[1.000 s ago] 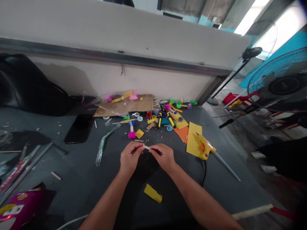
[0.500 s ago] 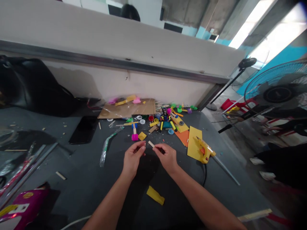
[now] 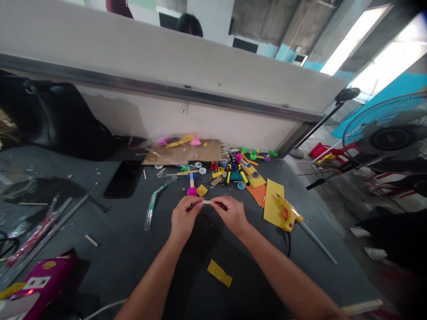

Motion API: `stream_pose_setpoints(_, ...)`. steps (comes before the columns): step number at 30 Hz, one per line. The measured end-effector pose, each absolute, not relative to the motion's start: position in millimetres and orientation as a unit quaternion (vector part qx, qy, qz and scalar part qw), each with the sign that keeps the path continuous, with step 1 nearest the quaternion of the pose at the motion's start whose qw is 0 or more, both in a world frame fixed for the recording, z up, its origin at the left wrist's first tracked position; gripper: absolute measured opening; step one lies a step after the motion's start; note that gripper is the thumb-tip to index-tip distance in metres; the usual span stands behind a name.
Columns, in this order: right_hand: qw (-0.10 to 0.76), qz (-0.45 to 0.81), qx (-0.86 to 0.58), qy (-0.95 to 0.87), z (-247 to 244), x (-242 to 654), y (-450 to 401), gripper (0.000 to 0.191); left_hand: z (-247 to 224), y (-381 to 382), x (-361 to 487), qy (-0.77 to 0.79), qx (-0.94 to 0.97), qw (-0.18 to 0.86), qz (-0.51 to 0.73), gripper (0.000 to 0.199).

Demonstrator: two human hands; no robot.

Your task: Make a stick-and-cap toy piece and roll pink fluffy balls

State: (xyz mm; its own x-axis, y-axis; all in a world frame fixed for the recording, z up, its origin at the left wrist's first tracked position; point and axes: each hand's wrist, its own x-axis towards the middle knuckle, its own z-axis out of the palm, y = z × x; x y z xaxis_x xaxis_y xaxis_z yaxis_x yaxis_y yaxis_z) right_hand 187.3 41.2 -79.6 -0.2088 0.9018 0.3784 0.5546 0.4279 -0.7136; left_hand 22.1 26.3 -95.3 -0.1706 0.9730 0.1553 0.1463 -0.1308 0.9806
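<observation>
One short, pale, flat wooden stick was held to the left of the yellow plastic glue gun, its ends pinched in the fingertips of the left hand and the right hand; its long axis was laid crosswise, one end turned toward the gun's side; one smooth yellow sheet was partly covered by the gun; one uneven yellow strip and one glossy black phone were seen left of it.
</observation>
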Motion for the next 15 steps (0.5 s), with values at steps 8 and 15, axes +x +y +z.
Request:
stream_pose_setpoints(8, 0.467, 0.492, -0.491, -0.546, -85, 159, 63, 0.017, -98, 30, 20, 0.564, 0.417, 0.405, 0.587, 0.016)
stream_pose_setpoints(15, 0.509, 0.613, -0.410, -0.444, -86, 131, 78, 0.019, -101, 34, 16, 0.545, 0.353, 0.413, 0.639, 0.018)
